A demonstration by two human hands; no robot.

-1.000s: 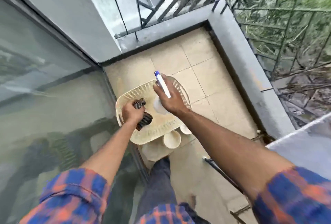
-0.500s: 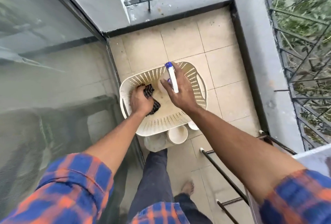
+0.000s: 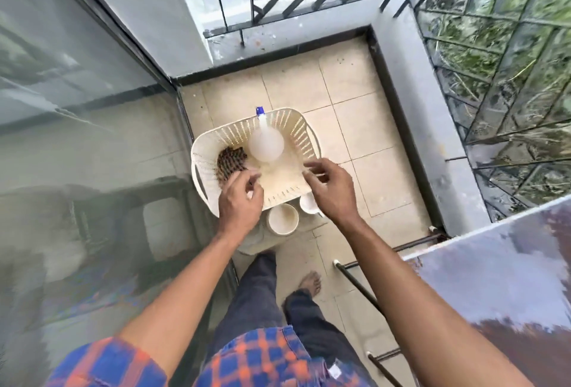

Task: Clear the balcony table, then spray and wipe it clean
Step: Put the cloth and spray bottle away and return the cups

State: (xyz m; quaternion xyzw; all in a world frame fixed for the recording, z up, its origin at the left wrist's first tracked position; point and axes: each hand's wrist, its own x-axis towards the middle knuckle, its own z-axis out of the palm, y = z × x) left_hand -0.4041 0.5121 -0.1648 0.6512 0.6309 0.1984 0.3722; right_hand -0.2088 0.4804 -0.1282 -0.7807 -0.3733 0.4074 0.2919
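Observation:
A cream slotted plastic basket stands on the balcony floor tiles. Inside it lies a translucent spray bottle with a blue nozzle pointing away from me, and a dark checked cloth at the basket's left side. My left hand hovers over the basket's near left part, just in front of the cloth, fingers apart and empty. My right hand hangs over the near right rim, fingers loosely spread, holding nothing. The glossy dark table top shows at the lower right.
Two white cups and a pale plate sit on the floor just this side of the basket. A glass sliding door runs along the left. A grey parapet with black railing bounds the far and right sides. My bare foot is on the tiles.
My right hand let go of the spray bottle and my left hand released the cloth; both now lie in the basket. Both hands have drawn back toward me.

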